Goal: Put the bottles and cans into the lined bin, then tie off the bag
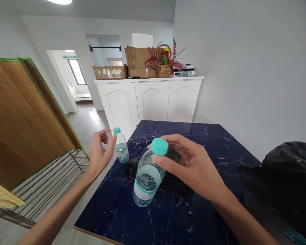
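My right hand (186, 158) grips a clear water bottle (148, 175) by its neck, thumb and fingers just under the teal cap. This bottle is part filled and leans, its base over the dark blue tabletop; I cannot tell if the base touches it. At the table's left edge stands a second clear bottle (121, 148) with a teal cap, holding some water. My left hand (102, 146) is beside that cap, fingers curved and apart, thumb tip at or very near the bottle's neck. Behind the gripped bottle, a black plastic bag (168, 183) lies partly hidden on the table.
A dark blue marbled table (209, 207) is before me. On the right bulges a large black plastic bag (285, 180). A metal rack (53, 183) with bamboo mats (28, 122) stands left. Beyond, a white cabinet (153, 98) carries cardboard boxes (140, 61) and a flower basket (163, 70).
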A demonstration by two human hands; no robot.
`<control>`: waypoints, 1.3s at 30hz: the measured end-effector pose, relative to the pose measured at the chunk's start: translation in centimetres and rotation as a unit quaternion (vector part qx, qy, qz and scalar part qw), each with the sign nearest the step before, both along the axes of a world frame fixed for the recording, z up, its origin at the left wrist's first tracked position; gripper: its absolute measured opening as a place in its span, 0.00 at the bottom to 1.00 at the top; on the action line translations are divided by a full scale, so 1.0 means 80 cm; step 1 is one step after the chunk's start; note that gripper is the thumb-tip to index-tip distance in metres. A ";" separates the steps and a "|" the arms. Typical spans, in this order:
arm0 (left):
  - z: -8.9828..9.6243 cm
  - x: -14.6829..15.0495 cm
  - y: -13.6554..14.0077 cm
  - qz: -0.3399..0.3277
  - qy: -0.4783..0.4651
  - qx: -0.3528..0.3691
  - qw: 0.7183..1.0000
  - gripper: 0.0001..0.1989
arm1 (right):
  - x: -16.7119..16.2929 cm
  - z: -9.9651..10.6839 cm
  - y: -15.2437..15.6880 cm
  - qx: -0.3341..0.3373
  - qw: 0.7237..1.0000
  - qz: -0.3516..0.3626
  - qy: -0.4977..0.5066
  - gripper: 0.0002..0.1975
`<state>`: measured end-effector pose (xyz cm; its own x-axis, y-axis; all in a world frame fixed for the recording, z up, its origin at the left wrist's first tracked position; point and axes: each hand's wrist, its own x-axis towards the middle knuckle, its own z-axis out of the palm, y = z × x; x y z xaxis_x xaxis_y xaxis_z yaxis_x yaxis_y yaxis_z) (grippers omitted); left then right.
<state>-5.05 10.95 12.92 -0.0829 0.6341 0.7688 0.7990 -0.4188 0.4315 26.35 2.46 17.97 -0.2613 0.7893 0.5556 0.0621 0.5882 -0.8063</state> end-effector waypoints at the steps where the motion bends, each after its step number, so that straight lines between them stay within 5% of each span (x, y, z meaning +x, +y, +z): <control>1: 0.001 0.009 -0.017 -0.070 0.000 -0.026 0.997 0.21 | -0.003 0.004 0.003 -0.009 1.000 0.001 0.007 0.13; 4: 0.000 0.035 -0.068 -0.285 0.030 -0.188 0.939 0.27 | -0.011 0.012 0.010 -0.022 0.999 0.000 0.028 0.13; 7: -0.008 0.057 -0.103 -0.354 0.027 -0.283 0.891 0.40 | -0.014 0.012 0.015 -0.025 0.999 0.006 0.043 0.13; 13: -0.021 0.071 -0.115 -0.315 -0.011 -0.322 0.893 0.30 | -0.009 0.005 0.022 -0.044 0.999 0.015 0.017 0.14; 18: -0.033 0.064 -0.110 -0.293 -0.073 -0.319 0.898 0.34 | -0.005 0.000 0.029 -0.018 0.999 0.026 0.030 0.21; 33: -0.056 0.012 -0.104 -0.159 -0.226 -0.291 0.916 0.39 | -0.002 -0.004 0.029 0.007 0.999 -0.007 -0.039 0.11; 39: -0.084 -0.014 -0.084 -0.063 -0.261 -0.240 0.933 0.40 | 0.002 -0.002 0.028 0.024 0.998 -0.011 -0.065 0.09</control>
<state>-6.15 4.23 6.23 -0.2675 0.9249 0.2701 0.3857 -0.1541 0.9097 26.50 4.66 17.79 -0.3163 0.7687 0.5560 0.1779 0.6237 -0.7611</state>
